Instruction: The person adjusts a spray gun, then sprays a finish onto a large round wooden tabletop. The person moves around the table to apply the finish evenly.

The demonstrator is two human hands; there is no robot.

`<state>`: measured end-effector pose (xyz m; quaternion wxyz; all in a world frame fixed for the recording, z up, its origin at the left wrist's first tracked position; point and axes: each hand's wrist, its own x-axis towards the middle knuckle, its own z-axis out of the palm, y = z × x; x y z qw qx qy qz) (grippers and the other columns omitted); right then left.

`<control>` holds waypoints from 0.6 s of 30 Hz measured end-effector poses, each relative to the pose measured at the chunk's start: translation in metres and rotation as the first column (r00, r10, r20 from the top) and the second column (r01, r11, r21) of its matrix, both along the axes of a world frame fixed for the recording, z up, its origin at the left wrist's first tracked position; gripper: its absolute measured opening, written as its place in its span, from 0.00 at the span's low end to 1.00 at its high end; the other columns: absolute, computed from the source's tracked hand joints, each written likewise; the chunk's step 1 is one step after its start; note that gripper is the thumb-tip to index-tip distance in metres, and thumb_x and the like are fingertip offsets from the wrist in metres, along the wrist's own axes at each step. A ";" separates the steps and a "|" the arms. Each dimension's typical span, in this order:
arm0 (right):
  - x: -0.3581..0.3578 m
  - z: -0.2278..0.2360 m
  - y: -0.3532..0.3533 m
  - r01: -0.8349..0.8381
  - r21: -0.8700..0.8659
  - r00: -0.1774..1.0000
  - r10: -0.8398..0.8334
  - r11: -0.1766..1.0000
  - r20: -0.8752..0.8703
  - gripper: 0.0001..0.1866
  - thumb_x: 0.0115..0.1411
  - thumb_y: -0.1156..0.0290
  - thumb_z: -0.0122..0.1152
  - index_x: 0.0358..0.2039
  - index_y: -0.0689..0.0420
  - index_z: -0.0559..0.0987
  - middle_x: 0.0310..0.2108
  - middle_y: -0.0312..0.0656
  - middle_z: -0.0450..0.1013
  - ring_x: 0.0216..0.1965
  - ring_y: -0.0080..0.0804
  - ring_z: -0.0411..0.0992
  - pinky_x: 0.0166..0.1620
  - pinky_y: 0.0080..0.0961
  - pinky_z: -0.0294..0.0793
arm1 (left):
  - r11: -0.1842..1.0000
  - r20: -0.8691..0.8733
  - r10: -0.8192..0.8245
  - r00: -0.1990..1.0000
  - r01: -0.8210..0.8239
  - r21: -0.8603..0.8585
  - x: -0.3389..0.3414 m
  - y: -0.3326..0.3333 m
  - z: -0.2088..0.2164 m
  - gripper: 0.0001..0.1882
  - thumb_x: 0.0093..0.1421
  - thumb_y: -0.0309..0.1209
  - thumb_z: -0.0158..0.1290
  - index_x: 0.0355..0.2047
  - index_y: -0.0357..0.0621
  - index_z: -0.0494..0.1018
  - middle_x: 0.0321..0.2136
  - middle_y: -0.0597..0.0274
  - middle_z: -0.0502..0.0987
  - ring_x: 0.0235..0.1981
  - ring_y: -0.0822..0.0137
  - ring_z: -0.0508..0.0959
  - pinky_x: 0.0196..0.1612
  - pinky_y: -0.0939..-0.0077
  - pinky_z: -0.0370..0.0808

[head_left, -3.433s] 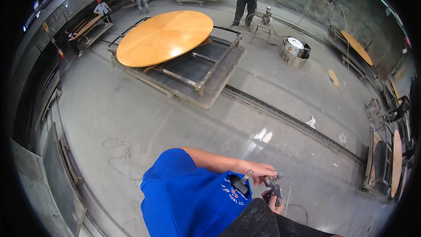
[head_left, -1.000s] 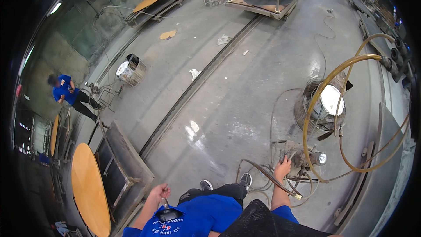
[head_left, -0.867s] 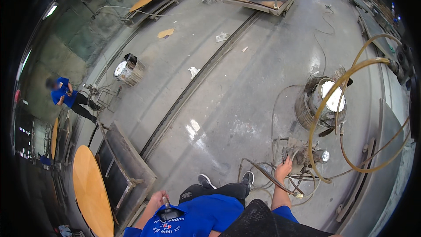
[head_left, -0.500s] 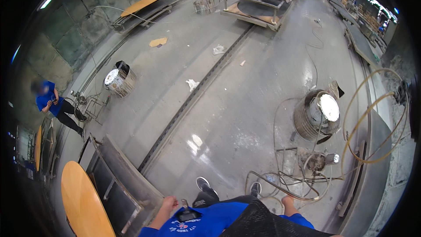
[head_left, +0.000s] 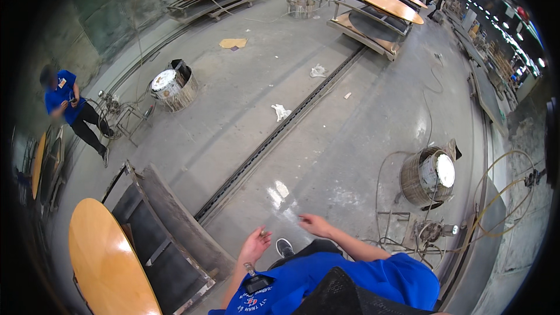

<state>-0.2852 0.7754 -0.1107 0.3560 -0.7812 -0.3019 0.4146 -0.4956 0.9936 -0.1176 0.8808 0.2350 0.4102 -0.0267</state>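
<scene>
My left hand (head_left: 255, 245) is raised over the floor in front of my body, its fingers curled in. Something small may be between the fingertips, but I cannot make it out. Level with it, my right hand (head_left: 315, 225) reaches inward from the right, fingers stretched and slightly apart, holding nothing I can see. The two hands are apart and touch nothing else. To the left of them stands a dark metal cart (head_left: 153, 234), with a round, glossy wooden tabletop (head_left: 111, 256) at its outer side.
A floor rail (head_left: 274, 137) runs diagonally away from me. At right stand a paint-crusted drum (head_left: 413, 178), a pump (head_left: 430, 232) and looped hoses (head_left: 484, 198). Another drum (head_left: 175, 90) is at left, near a person in blue (head_left: 69, 99). A cart carries a round tabletop (head_left: 386, 4) farther off.
Both hands have risen and come together in front of me, from apart at my sides. The view has shifted, so the drums and carts appear displaced. The person at left still stands there.
</scene>
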 end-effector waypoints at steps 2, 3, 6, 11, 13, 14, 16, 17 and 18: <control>-0.013 0.035 0.052 -0.104 0.153 0.990 0.117 0.983 -0.082 0.27 0.66 0.62 0.55 0.64 0.57 0.67 0.46 0.50 0.78 0.46 0.40 0.77 0.50 0.33 0.75 | 0.999 0.082 0.021 0.996 -0.019 -0.029 0.031 -0.003 0.021 0.19 0.71 0.44 0.46 0.57 0.50 0.68 0.39 0.59 0.79 0.35 0.69 0.78 0.38 0.71 0.77; -0.017 0.049 0.071 -0.145 0.204 0.984 0.163 0.968 -0.074 0.28 0.66 0.63 0.55 0.64 0.57 0.66 0.45 0.50 0.78 0.46 0.40 0.77 0.50 0.33 0.75 | 0.999 0.128 0.033 0.991 -0.030 -0.029 0.045 -0.001 0.029 0.19 0.71 0.44 0.46 0.57 0.51 0.68 0.39 0.60 0.79 0.35 0.70 0.78 0.38 0.72 0.77; -0.004 0.078 0.105 -0.167 0.226 0.983 0.181 0.960 -0.043 0.27 0.66 0.65 0.56 0.63 0.59 0.66 0.46 0.51 0.77 0.46 0.42 0.77 0.50 0.33 0.75 | 0.998 0.200 0.058 0.978 -0.051 -0.039 0.081 0.014 0.043 0.18 0.72 0.45 0.44 0.57 0.52 0.69 0.39 0.62 0.79 0.35 0.71 0.78 0.36 0.74 0.76; 0.066 0.084 0.146 -0.134 0.310 0.989 0.107 0.941 0.100 0.23 0.63 0.68 0.58 0.58 0.61 0.72 0.46 0.53 0.77 0.46 0.45 0.77 0.50 0.34 0.75 | 0.967 0.064 -0.220 0.973 0.209 0.145 0.156 0.060 0.046 0.20 0.73 0.48 0.41 0.49 0.47 0.72 0.34 0.65 0.80 0.31 0.70 0.78 0.35 0.74 0.76; 0.105 0.080 0.166 -0.074 0.296 0.995 0.051 0.952 0.086 0.21 0.63 0.68 0.59 0.56 0.61 0.74 0.47 0.53 0.77 0.46 0.46 0.77 0.50 0.35 0.75 | 0.943 0.019 -0.248 0.969 0.236 0.234 0.198 0.078 0.047 0.21 0.73 0.48 0.40 0.48 0.45 0.73 0.33 0.64 0.80 0.31 0.70 0.79 0.35 0.72 0.77; 0.127 0.077 0.181 -0.067 0.311 0.997 0.049 0.948 0.067 0.21 0.62 0.68 0.59 0.55 0.61 0.74 0.46 0.54 0.77 0.46 0.46 0.77 0.50 0.35 0.75 | 0.929 0.011 -0.272 0.962 0.260 0.264 0.220 0.095 0.048 0.20 0.73 0.47 0.40 0.47 0.46 0.73 0.33 0.64 0.80 0.32 0.69 0.80 0.34 0.73 0.77; 0.181 0.070 0.201 -0.063 0.362 0.998 0.050 0.930 0.046 0.21 0.62 0.68 0.60 0.54 0.61 0.75 0.46 0.54 0.77 0.46 0.46 0.77 0.50 0.35 0.75 | 0.904 -0.030 -0.301 0.953 0.296 0.309 0.271 0.119 0.050 0.19 0.73 0.47 0.39 0.46 0.46 0.73 0.33 0.64 0.80 0.33 0.69 0.81 0.33 0.75 0.78; 0.208 0.067 0.215 -0.085 0.318 0.994 0.057 0.944 0.097 0.20 0.61 0.68 0.61 0.52 0.62 0.76 0.44 0.54 0.77 0.45 0.44 0.77 0.50 0.34 0.75 | 0.868 -0.028 -0.342 0.939 0.327 0.373 0.296 0.132 0.053 0.19 0.73 0.45 0.39 0.47 0.45 0.73 0.35 0.63 0.81 0.36 0.68 0.82 0.34 0.75 0.78; 0.237 0.067 0.227 -0.119 0.267 0.993 0.116 0.956 0.026 0.20 0.60 0.67 0.63 0.51 0.62 0.77 0.41 0.53 0.77 0.44 0.43 0.77 0.49 0.34 0.75 | 0.848 -0.034 -0.329 0.944 0.311 0.429 0.321 0.142 0.056 0.19 0.74 0.43 0.39 0.47 0.43 0.75 0.33 0.63 0.81 0.33 0.70 0.81 0.33 0.77 0.78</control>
